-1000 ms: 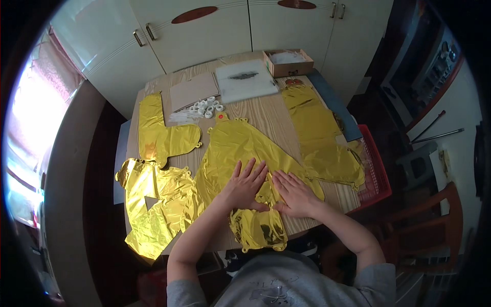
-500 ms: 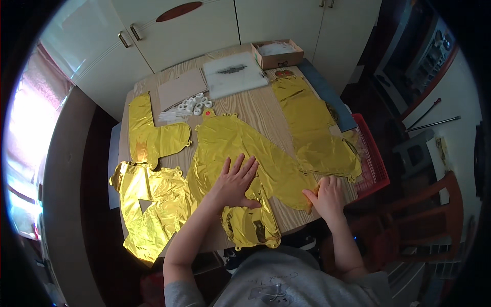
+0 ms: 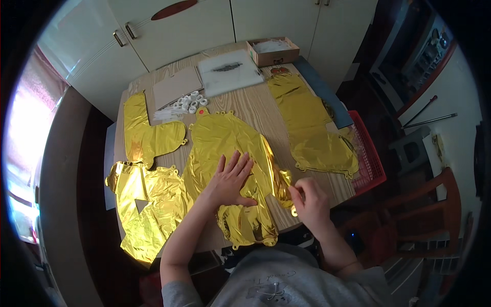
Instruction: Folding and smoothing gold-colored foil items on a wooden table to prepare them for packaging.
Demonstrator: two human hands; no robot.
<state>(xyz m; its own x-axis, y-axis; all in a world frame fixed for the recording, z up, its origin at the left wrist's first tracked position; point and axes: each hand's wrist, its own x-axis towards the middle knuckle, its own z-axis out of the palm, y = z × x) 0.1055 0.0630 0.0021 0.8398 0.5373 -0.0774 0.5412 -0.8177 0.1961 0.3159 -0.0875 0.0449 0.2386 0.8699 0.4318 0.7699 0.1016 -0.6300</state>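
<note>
Clock hub: left hand (image 3: 227, 184). Right hand (image 3: 312, 201) at 3–4: keep the turned edge of the large shiny gold foil sheet (image 3: 225, 135) taut, lay it over evenly; wrinkles are the risk. Right fingers curled, thumb and forefinger pinching that edge. Left palm down at hub, fingers straight, pressing the sheet, which spreads toward 12. Beyond: small white rings (image 3: 192, 103) at 11, flat white rectangular slab (image 3: 230, 81) at 12.
</note>
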